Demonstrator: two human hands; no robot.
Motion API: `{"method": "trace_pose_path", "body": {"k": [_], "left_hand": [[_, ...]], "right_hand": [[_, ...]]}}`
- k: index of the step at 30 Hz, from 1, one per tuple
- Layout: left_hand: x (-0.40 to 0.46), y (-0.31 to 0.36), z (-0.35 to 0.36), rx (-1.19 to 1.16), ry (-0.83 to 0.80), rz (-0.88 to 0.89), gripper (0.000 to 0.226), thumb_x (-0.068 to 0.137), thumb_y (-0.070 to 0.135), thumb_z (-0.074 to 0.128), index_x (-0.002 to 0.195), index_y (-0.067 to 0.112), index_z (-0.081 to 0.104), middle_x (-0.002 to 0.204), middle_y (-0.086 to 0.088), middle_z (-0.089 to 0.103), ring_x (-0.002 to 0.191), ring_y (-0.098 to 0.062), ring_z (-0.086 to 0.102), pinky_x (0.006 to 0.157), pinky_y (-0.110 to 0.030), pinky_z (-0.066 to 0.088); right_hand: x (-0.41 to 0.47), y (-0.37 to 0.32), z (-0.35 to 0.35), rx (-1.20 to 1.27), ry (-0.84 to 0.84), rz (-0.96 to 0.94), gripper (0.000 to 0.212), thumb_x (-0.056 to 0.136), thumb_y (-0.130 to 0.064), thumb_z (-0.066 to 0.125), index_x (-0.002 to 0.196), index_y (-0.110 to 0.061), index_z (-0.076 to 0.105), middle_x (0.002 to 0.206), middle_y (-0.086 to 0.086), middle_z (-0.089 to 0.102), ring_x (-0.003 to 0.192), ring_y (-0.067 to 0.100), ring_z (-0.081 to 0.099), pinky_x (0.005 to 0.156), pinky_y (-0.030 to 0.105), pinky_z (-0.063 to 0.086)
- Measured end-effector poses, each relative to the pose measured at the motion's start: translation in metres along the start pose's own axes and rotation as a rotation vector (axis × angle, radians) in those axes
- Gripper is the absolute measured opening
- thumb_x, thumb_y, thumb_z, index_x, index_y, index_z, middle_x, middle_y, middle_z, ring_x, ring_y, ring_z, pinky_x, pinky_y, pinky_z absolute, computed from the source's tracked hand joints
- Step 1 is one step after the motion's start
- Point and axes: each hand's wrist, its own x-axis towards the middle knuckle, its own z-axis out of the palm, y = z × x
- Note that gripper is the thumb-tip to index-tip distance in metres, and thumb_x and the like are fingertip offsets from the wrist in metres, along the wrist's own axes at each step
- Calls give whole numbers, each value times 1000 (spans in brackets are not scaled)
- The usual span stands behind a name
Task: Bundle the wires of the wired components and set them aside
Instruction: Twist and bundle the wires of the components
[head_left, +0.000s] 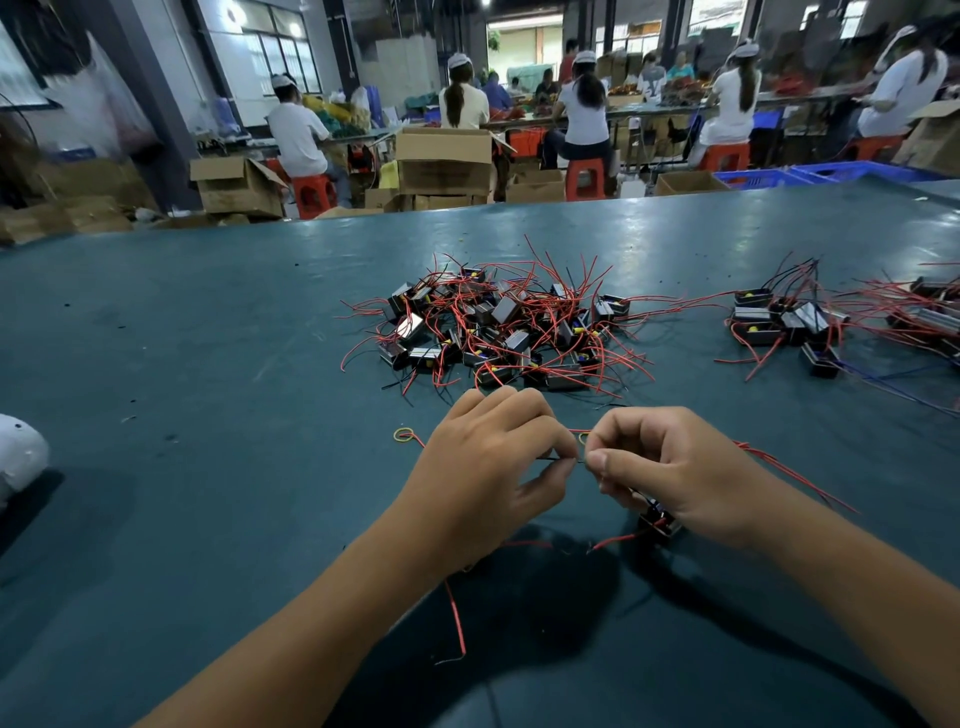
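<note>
Left hand (488, 467) and right hand (670, 467) near together above the dark teal table mat (208, 364), each pinching a thin black wire (558, 459) between thumb and forefinger, fingertips almost touching. Beyond them, a heap of small black box components with red leads (493, 327); farther right, a smaller cluster of the same parts (795, 327). Just left of the left hand, a yellow rubber band (404, 435). Tucked under the right palm, 1 small black component (658, 521), red leads trailing right and toward the near edge. Pinched wire running roughly left-right.
</note>
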Motion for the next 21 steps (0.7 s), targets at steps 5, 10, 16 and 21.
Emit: {"method": "trace_pose_path", "body": {"k": [5,10,16,21], "left_hand": [[-1,-5,-2,-55,-54,-39,7,88,22,66,84,18,70,82,4,59,78,-17,56,74,-25,32],[-2,-6,-3,-72,-71,-73,5,87,22,68,84,18,68,82,6,58,79,-13,53,75,-23,30],[-2,-2,-3,-100,-55,-97,25,90,41,58,79,20,66,78,8,57,74,-9,50,72,-26,32],[-3,-1,-3,-145,-84,-132,17,91,38,62,94,22,69,84,13,54,79,-1,46,74,-29,36]], "right_hand": [[0,0,0,-9,9,-2,19,94,0,59,79,-12,62,61,2,62,55,17,50,50,24,41],[1,1,-2,11,29,-16,16,94,0,59,80,-7,60,60,-1,60,53,13,51,50,23,42],[-1,1,-1,-19,-32,-37,13,91,-12,63,79,-18,65,65,3,65,55,12,54,51,20,42],[-1,1,1,-51,-34,-25,19,94,-10,62,78,-21,65,66,3,65,56,11,54,51,20,42]]}}
